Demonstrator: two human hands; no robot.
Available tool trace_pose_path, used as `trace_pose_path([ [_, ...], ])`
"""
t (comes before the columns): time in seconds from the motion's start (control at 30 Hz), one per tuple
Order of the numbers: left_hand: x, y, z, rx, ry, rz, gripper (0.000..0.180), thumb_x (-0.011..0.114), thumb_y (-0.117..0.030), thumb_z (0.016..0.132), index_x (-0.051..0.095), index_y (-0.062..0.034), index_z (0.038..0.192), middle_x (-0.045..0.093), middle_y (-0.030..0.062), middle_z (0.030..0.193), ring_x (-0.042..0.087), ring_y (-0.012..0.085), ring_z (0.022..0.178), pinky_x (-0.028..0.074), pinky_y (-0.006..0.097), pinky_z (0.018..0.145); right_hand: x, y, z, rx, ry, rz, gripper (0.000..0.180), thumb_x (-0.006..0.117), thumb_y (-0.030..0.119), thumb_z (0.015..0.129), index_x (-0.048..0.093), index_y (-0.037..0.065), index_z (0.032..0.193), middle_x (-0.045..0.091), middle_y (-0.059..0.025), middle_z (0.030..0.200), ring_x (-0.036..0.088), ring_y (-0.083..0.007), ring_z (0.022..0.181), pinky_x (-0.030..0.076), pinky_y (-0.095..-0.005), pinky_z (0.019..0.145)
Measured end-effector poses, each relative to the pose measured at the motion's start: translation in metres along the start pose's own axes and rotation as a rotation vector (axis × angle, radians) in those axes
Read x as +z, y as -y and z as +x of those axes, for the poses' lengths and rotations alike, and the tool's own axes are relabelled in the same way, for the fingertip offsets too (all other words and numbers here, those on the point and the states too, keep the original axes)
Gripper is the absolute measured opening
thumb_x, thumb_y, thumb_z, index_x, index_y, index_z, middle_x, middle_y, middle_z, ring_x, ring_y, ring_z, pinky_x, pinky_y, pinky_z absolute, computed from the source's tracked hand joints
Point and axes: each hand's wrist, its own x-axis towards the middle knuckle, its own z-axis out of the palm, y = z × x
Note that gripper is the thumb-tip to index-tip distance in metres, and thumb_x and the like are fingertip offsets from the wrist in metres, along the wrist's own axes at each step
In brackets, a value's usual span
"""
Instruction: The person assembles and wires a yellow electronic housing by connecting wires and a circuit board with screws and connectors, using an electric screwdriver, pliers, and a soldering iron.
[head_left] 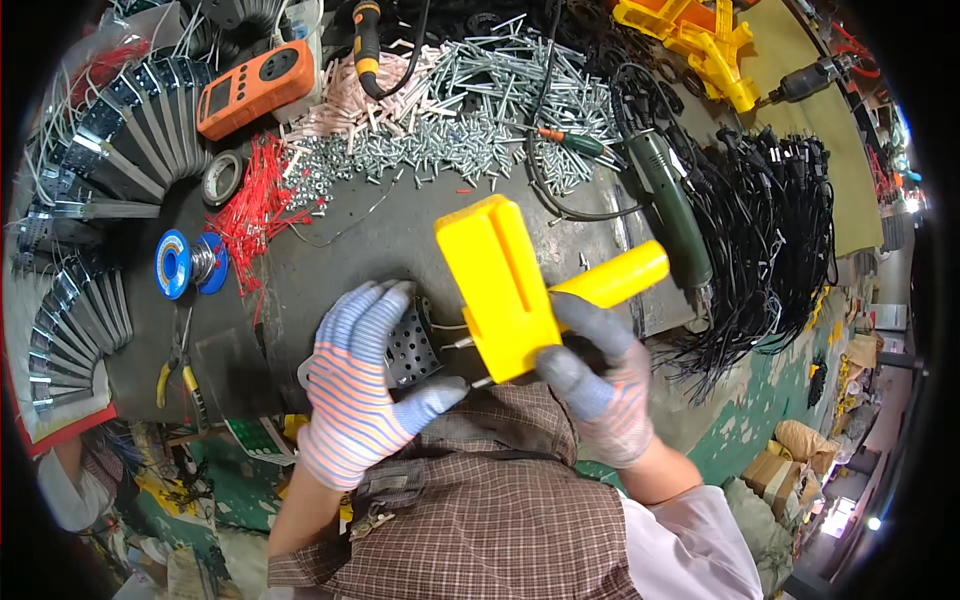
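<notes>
Both my hands wear striped, grey-tipped work gloves. My left hand [365, 390] is curled around a dark perforated metal piece [410, 348] at the table's near edge. My right hand [605, 390] grips a yellow plastic housing [500, 290] by its lower right side, thumb and fingers closed on it. A round yellow handle [620, 275] sticks out from the housing to the right. Thin metal rods or long screws [460, 343] and a pale wire show between the perforated piece and the housing. The housing hides part of how they join.
Screws [530, 80] are heaped at the back. Red wire pieces [250, 200], a blue solder spool [172, 264] and pliers [180, 365] lie left. A green electric screwdriver [665, 200] and black cords [765, 230] lie right. An orange meter [255, 88] stands back left.
</notes>
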Motion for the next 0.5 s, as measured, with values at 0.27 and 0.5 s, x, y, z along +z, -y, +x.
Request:
trace_pose_path([
  [0.27, 0.019, 0.007, 0.001, -0.011, -0.054, 0.119, 0.071, 0.074, -0.052, 0.068, 0.054, -0.0081, 0.12, 0.056, 0.0121, 0.117, 0.053, 0.0318, 0.109, 0.039, 0.045, 0.095, 0.016, -0.025, 0.021, 0.143, -0.047, -0.013, 0.041, 0.068, 0.013, 0.085, 0.057, 0.001, 0.123, 0.06, -0.0044, 0.105, 0.056, -0.0103, 0.094, 0.047, -0.0254, 0.085],
  [0.5, 0.02, 0.01, -0.001, 0.009, -0.074, 0.131, 0.07, 0.074, -0.053, 0.067, 0.055, -0.0093, 0.118, 0.056, 0.0111, 0.116, 0.053, 0.0312, 0.108, 0.039, 0.045, 0.092, 0.021, -0.02, 0.024, 0.072, -0.03, -0.146, 0.04, 0.068, 0.013, 0.085, 0.058, 0.001, 0.122, 0.061, -0.0055, 0.105, 0.056, -0.0104, 0.095, 0.047, -0.0258, 0.086],
])
